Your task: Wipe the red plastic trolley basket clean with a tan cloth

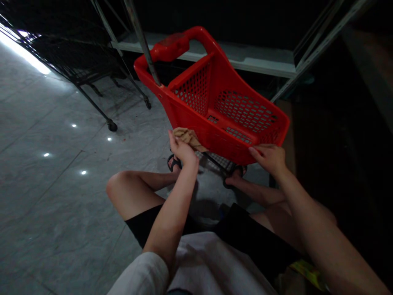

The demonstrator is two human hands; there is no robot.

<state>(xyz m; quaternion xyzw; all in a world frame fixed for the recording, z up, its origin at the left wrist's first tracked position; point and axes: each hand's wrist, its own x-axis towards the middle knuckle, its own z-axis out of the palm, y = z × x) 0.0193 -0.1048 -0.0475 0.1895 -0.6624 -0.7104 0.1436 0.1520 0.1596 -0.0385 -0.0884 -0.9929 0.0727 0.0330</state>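
A red plastic shopping cart (227, 141) with perforated walls stands right in front of my knees, its handle toward the upper left. My left hand (183, 149) presses a crumpled brown cloth (189, 137) against the cart's near side wall; part of the cloth is hidden by the palm. At the near right corner, my right hand (269, 159) grips the cart's top rim, thumb on the outside. The inside of the basket shows no goods.
Behind the cart is a metal rack with a pale shelf (260, 61) and slanted posts. A dark wire cart (76, 61) on castors stands at the upper left. Grey tiled floor (61, 205) stretches along the left. Something yellow-green (308, 275) lies at the lower right.
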